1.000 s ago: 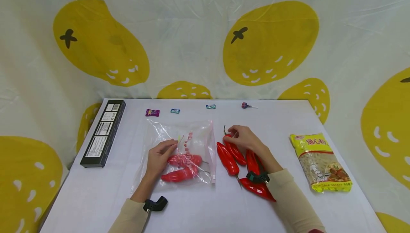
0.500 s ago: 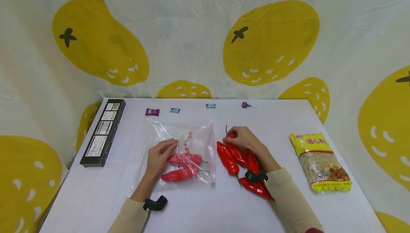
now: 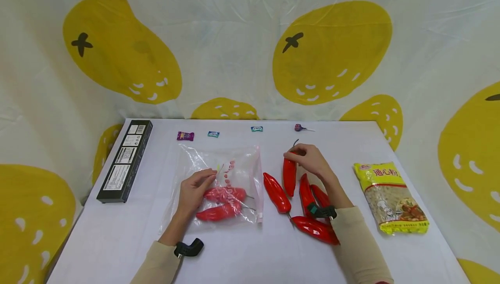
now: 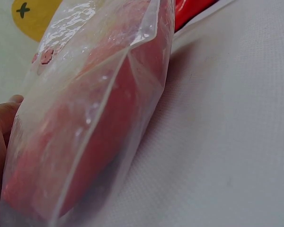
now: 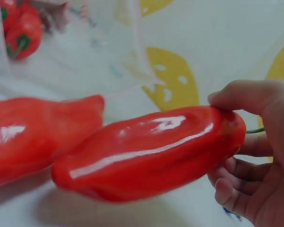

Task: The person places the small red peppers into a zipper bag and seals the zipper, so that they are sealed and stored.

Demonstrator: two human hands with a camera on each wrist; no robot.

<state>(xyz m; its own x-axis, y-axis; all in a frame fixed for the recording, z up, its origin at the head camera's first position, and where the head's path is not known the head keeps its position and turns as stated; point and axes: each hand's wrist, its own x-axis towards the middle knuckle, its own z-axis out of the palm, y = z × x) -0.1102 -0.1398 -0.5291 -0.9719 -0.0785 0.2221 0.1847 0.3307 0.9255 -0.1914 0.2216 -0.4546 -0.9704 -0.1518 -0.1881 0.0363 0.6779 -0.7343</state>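
Observation:
In the head view my right hand (image 3: 308, 158) grips a red chili pepper (image 3: 289, 175) near its stem end, body hanging toward me. The right wrist view shows this glossy pepper (image 5: 151, 153) between thumb and fingers, with its thin green stem behind. My left hand (image 3: 195, 190) holds the clear zip bag (image 3: 244, 158) at its near-left part; its fingertips are partly hidden in the left wrist view. Red peppers (image 3: 218, 212) lie inside the bag, seen through the plastic (image 4: 99, 127). Several loose red peppers (image 3: 276, 193) lie between the bag and my right forearm.
A long black box (image 3: 126, 162) lies at the left. Small wrapped candies (image 3: 185, 136) and a lollipop (image 3: 299, 127) lie along the back of the white table. A yellow pasta packet (image 3: 390, 197) lies at the right.
My right hand has lifted the pepper from the loose ones and moved it slightly right and away from me; it now hangs more upright. The left hand and bag stay put.

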